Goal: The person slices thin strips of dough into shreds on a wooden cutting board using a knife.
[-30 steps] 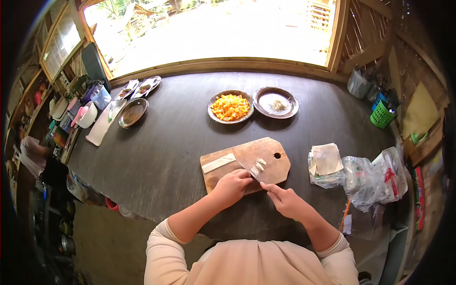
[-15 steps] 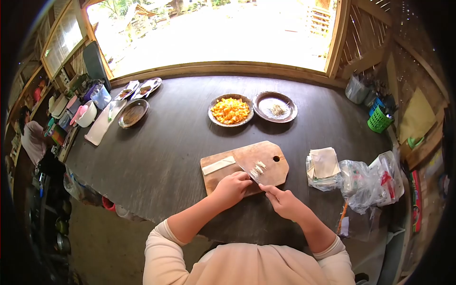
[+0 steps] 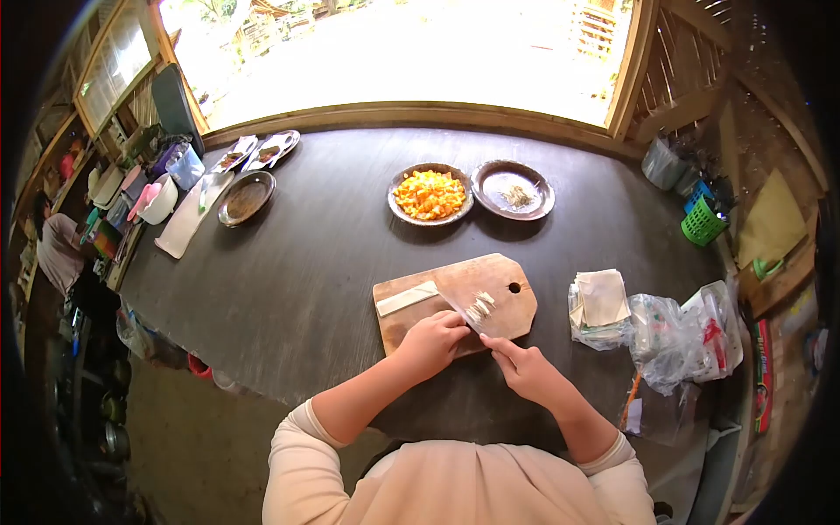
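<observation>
Left of the cutting board (image 3: 507, 317), a wide lane of worktop (image 3: 293, 284) lies open as far as the dark plate (image 3: 247, 199) and pale cloth (image 3: 185, 229). Beyond the board, another band runs free up to the orange-filled bowl (image 3: 431, 221) and the second plate (image 3: 493, 202) close beside it. On the right, only a narrower strip separates board from stacked squares (image 3: 604, 299) and plastic bags (image 3: 669, 337). The knife (image 3: 473, 325) bars the left fingers (image 3: 452, 321) from the cut pieces (image 3: 479, 307)

The head camera is looking forward and down, framing the left hand (image 3: 430, 341) and right hand (image 3: 525, 372) from close above, the worktop (image 3: 306, 262) and window opening (image 3: 394, 66) beyond.
</observation>
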Motion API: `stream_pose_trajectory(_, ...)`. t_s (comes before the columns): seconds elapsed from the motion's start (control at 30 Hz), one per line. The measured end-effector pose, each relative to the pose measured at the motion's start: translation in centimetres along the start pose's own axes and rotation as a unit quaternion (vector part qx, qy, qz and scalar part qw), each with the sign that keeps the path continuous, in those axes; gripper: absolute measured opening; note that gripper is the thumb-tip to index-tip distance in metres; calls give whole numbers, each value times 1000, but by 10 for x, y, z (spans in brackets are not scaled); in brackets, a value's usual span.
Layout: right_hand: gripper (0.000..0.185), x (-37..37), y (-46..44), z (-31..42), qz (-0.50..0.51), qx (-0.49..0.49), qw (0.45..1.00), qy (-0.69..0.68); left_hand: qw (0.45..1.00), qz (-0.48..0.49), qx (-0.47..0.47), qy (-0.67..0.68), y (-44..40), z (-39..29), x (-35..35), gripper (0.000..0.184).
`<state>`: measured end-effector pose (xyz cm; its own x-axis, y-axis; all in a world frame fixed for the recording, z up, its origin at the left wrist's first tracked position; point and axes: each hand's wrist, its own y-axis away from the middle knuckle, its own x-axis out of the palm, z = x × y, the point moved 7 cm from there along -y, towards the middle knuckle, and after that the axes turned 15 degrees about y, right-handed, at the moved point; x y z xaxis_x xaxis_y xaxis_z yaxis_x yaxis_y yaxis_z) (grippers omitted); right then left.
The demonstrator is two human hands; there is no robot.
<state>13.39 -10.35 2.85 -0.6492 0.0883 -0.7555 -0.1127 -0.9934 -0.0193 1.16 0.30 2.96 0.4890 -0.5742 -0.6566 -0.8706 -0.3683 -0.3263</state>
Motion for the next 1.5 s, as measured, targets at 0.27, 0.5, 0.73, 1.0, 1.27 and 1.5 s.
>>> stream_pose_trajectory(0.27, 32, -9, 3, 0, 71, 80, 993, -39, 1000, 6, -2, -4, 0, 2, 1, 26)
stream_pose_trajectory(0.5, 32, -5, -4, 3, -4, 8, 1000, 4, 1000, -7, 11, -3, -1, 0, 1, 27)
stream_pose_trajectory(0.73, 32, -3, -2, -3, 32, 28, 998, -38, 1000, -2, -6, -5, -1, 2, 1, 27)
stream_pose_trajectory(1.0, 33, -8, -2, 0, 31, 25, 998, -53, 1000, 3, -17, 1, -1, 3, 2, 26)
stream_pose_trajectory(1.27, 36, -11, 3, 0, 62, 47, 994, -75, 1000, 6, -12, -9, -1, 1, 2, 26)
stream_pose_trajectory(1.5, 34, 1, 3, -4, 55, 49, 997, -30, 1000, -7, -7, 0, -1, 1, 1, 27)
